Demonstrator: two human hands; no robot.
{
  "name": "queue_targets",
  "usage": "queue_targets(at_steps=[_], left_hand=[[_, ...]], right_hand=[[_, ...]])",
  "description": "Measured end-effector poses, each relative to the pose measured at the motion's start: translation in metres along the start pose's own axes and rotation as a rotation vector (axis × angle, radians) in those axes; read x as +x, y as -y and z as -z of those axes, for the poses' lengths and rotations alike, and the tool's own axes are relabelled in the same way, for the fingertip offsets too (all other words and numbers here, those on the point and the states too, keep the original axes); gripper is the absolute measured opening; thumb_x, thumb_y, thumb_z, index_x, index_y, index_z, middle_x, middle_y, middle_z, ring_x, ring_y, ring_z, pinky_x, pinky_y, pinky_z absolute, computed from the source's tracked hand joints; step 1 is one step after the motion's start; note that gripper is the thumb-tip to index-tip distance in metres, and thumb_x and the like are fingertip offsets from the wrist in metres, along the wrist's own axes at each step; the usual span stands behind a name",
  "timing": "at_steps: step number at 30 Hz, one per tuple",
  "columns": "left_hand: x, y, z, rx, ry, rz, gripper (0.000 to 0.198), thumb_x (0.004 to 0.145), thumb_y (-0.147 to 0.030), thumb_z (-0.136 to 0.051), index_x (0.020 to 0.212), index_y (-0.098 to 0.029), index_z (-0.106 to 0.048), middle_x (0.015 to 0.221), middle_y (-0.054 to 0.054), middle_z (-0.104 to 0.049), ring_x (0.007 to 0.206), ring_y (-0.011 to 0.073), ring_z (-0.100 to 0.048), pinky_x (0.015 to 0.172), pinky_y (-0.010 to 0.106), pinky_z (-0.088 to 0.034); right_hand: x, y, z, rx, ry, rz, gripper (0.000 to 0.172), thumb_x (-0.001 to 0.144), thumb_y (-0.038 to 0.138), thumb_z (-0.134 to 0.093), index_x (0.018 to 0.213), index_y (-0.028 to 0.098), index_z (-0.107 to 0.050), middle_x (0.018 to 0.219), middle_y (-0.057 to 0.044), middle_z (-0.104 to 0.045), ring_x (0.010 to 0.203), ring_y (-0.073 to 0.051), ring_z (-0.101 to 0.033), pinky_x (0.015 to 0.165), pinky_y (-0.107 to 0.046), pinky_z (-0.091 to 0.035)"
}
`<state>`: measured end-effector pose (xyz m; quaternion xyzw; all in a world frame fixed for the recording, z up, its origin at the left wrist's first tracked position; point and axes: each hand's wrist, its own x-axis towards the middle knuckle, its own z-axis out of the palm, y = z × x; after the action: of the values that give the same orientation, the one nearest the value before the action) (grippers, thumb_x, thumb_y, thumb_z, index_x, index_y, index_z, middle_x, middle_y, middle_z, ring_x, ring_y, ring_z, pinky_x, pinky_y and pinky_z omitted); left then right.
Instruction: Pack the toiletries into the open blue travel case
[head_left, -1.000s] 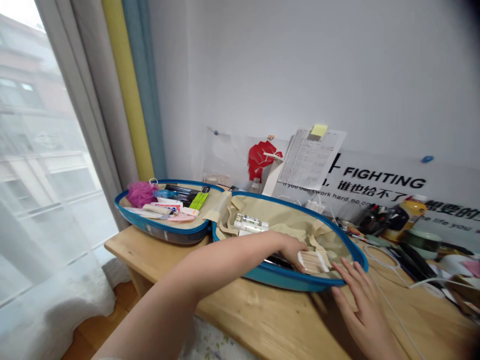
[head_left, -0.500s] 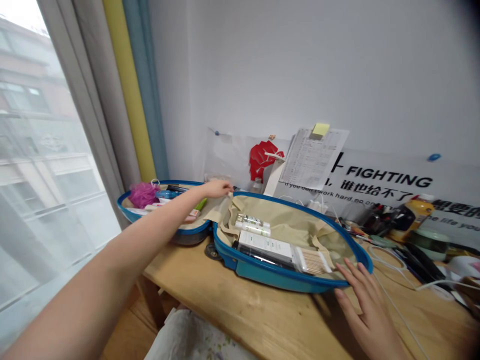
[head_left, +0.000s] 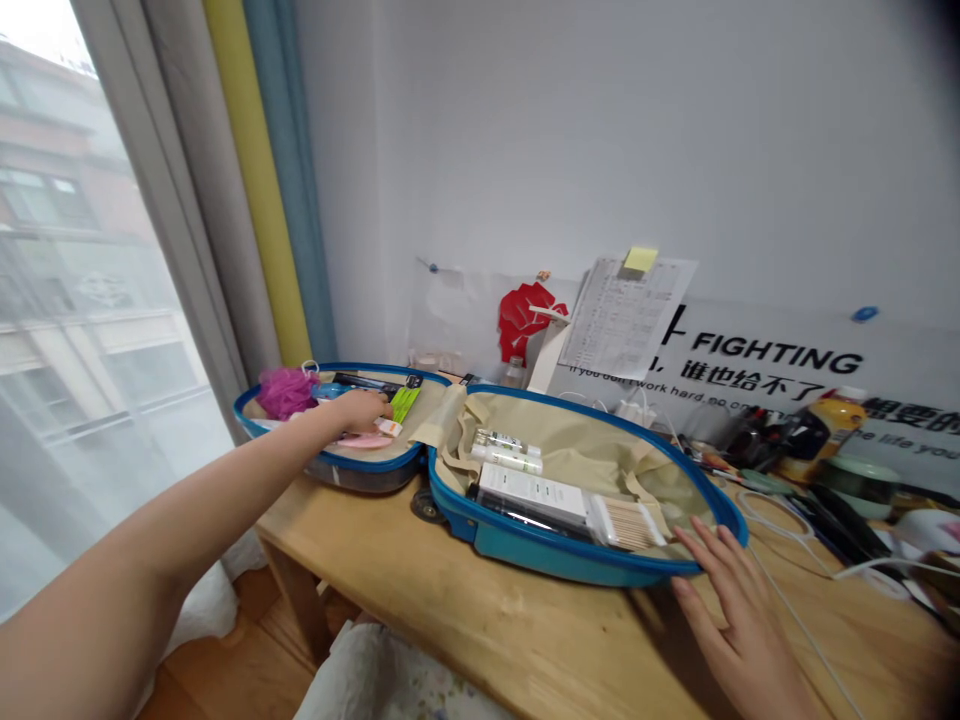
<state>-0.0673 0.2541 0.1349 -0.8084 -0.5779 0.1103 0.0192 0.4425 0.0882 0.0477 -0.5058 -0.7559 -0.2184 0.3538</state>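
A blue-rimmed case lies open on the wooden table. Its left half [head_left: 379, 482] holds a purple mesh puff [head_left: 287, 393], a green package [head_left: 406, 402] and a pink item [head_left: 366, 440]. Over these things is my left hand [head_left: 361, 410], with fingers bent down beside a small white and orange box [head_left: 388, 428]; its grip is hidden. In the right half [head_left: 570, 565] lie white tubes [head_left: 510, 459], a white box [head_left: 532, 490] and a pack of cotton swabs [head_left: 631, 523]. My right hand [head_left: 724, 590] rests with spread fingers at that half's right rim.
Cables, pens, a yellow bottle [head_left: 832, 435] and a green-lidded jar [head_left: 859, 485] crowd the right of the table [head_left: 450, 590]. Papers [head_left: 626, 315] and a poster hang on the wall behind. Curtains [head_left: 277, 180] and a window are at the left.
My left hand has moved left and down, from the middle flap between the halves to the items in the left half. My right hand has stayed at the rim.
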Motion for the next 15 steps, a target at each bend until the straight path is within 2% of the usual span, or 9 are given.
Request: queue_targets(at_steps=[5,9,13,15], left_hand=[[-0.007,0.001,0.005,0.003,-0.029,-0.003,0.030,0.079,-0.028,-0.055,0.107,-0.020,-0.061,0.118,0.011,-0.061,0.105,0.0252,-0.056,0.089,0.031,-0.040],[-0.006,-0.007,0.032,-0.047,-0.149,0.036,0.039,0.091,-0.040,-0.035,0.118,-0.017,-0.052,0.111,0.012,-0.064,0.095,0.0234,-0.061,0.082,0.029,-0.043],[0.010,-0.048,0.069,-0.119,-0.366,-0.018,0.043,0.092,-0.042,-0.032,0.128,-0.021,-0.043,0.122,0.010,-0.060,0.102,0.0217,-0.059,0.083,0.028,-0.044],[0.025,-0.078,0.082,-0.116,-0.392,-0.105,0.043,0.092,-0.041,-0.035,0.131,-0.024,-0.042,0.128,0.008,-0.056,0.108,0.0216,-0.057,0.086,0.029,-0.044]], right_hand=[[-0.001,-0.001,-0.001,0.013,-0.011,-0.027,0.043,0.089,0.039,-0.041,0.129,0.025,-0.047,0.136,-0.009,-0.050,0.134,-0.030,-0.037,0.104,-0.053,-0.038],[-0.002,0.000,-0.002,0.004,-0.002,-0.025,0.044,0.089,0.039,-0.041,0.130,0.024,-0.046,0.136,-0.009,-0.050,0.134,-0.030,-0.036,0.103,-0.053,-0.039],[-0.001,0.001,-0.001,0.000,-0.011,-0.019,0.043,0.090,0.038,-0.040,0.130,0.024,-0.046,0.136,-0.008,-0.050,0.135,-0.029,-0.036,0.105,-0.052,-0.038],[0.000,0.002,0.000,-0.006,-0.016,-0.014,0.043,0.090,0.038,-0.041,0.131,0.024,-0.045,0.136,-0.009,-0.050,0.134,-0.029,-0.036,0.104,-0.052,-0.038]])
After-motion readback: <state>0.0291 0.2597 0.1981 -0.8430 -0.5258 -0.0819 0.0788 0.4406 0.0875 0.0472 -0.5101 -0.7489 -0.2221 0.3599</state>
